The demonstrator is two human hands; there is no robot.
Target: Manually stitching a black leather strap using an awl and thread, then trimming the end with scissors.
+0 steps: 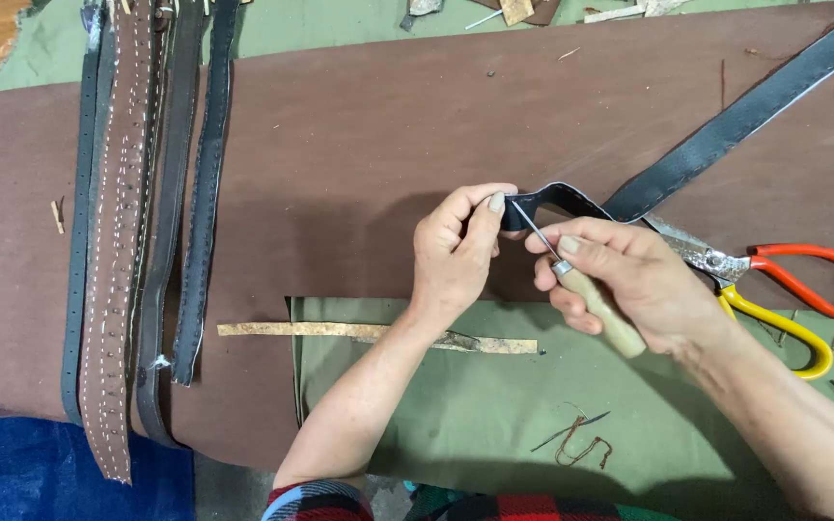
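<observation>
now left hand (456, 253) on dark strap (726, 125), awl (581, 285) in right hand (634, 280)

Leather workshop (belts (118, 222), scissors (784, 289))

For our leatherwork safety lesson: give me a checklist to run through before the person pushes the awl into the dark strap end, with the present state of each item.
1. Strap end held firmly: the left hand pinches the end of the dark strap between thumb and fingers. Ok.
2. Awl gripped securely: the right hand wraps the wooden handle of the awl. Ok.
3. Awl tip on the strap: its point meets the strap end. Ok.
4. Left fingers out of the tip's path: the thumb sits right beside the point. Not ok.
5. Backing under the strap: the end is lifted off the brown sheet. Not ok.
6. Scissors out of the way: they lie beside the right wrist, blades under the strap. Cannot tell.
</observation>
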